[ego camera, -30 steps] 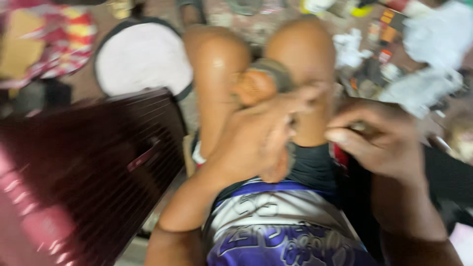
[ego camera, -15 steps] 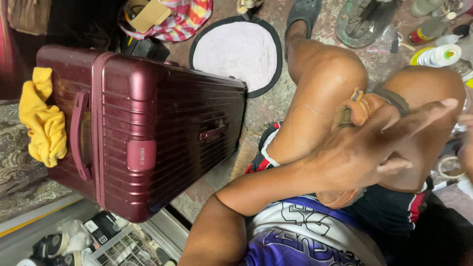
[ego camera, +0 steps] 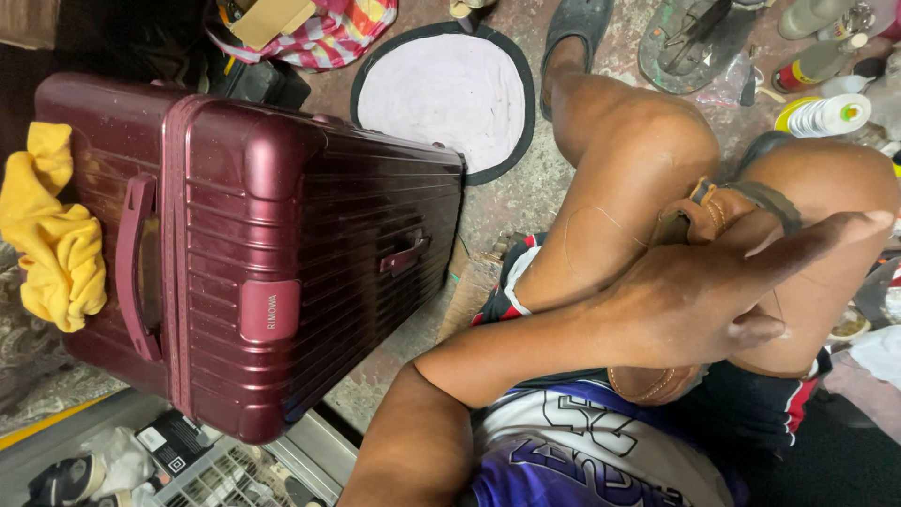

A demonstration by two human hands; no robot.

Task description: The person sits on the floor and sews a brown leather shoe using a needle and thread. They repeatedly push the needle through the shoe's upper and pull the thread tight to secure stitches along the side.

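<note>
A seated person's left hand (ego camera: 699, 305) lies across a brown leather shoe (ego camera: 690, 225) wedged between the raised knees, palm on the leather, forefinger stretched out toward the right knee and the other fingers loosely curled over the shoe rather than gripped tight. The shoe's stitched edge shows below the hand, near the lap, and its upper part with a strap shows above it, between the thighs. The right hand is out of view.

To the left, a dark red ribbed suitcase (ego camera: 282, 244) lies on its side on the concrete floor (ego camera: 511, 202), a crumpled yellow cloth (ego camera: 52, 235) draped over its end. Beyond it sits a round white mat with a black rim (ego camera: 446, 94), close to the person's foot in a dark sandal (ego camera: 577, 23). Spools, bottles and a second sandal lie scattered at the upper right.
</note>
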